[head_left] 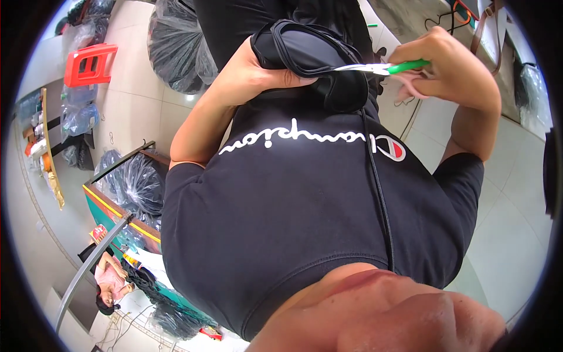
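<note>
My left hand [249,73] grips a black, smooth, padded piece with curved, piped edges [308,50], its thumb lying along the lower rim. The kind of article cannot be made out. My right hand [437,61] is closed on scissors with green handles [369,68], their pale blades pointing left. The blade tips meet the edge of the black piece just beyond my left thumb. Below them, a second dark rounded flap [346,91] hangs in front of my black shirt. Some right-hand fingers are slightly smeared by motion.
A large clear bag of dark goods [182,47] stands on the tiled floor to the left. Farther left is a red plastic stool [89,64]. More stuffed bags [138,182] lie by a yellow-edged table [97,196]. Another person in pink [110,278] works at the lower left.
</note>
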Motion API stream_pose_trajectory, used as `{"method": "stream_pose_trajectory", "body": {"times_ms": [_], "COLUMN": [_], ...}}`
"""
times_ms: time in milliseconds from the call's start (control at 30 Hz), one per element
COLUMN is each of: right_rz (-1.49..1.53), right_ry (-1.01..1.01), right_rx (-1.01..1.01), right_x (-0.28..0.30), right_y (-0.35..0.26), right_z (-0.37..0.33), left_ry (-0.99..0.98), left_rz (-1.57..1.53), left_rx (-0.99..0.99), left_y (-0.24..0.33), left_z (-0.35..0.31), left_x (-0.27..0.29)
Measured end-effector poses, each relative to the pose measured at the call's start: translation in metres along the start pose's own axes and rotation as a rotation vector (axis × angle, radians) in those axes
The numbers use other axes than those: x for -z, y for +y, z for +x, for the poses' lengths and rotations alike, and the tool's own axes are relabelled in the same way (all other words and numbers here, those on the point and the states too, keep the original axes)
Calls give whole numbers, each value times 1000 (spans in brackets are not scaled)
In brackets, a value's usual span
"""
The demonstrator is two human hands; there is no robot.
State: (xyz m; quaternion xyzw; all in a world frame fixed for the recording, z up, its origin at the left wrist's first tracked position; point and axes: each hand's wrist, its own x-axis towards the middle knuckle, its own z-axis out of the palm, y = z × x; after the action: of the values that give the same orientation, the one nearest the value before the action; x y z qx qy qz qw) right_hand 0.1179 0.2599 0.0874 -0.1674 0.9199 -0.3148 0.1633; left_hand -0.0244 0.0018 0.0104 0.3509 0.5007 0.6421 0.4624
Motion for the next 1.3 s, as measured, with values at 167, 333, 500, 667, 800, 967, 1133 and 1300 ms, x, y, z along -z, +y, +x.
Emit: {"method": "stream_pose_trajectory", "body": {"times_ms": [167, 333, 500, 667, 800, 967, 1133, 1300], "right_rz": [402, 390, 460, 651, 642, 119, -760, -191], "right_ry": [393, 436, 551, 598, 734, 976, 762, 849], "right_rx": [-60, 16, 30, 704, 175, -216, -877, -409], "right_x": [-18, -49, -58, -41, -21, 9, 2, -17], "right_y": [-7, -15, -13, 11, -21, -17, 77, 4], "right_z": [16, 44, 54, 91, 93, 73, 2, 2], "left_ry": [-31, 5, 34, -53, -115, -87, -22, 61], "left_rz": [-14, 23, 11, 49, 19, 60, -21, -185], "left_rx": [10, 63, 140, 166, 145, 145, 150, 141], "left_y": [-1, -3, -7, -8, -7, -12, -13, -22], "left_z": [5, 3, 6, 11, 9, 4, 1, -4], "left_x": [-4, 0, 0, -6, -12, -2, 2, 11]}}
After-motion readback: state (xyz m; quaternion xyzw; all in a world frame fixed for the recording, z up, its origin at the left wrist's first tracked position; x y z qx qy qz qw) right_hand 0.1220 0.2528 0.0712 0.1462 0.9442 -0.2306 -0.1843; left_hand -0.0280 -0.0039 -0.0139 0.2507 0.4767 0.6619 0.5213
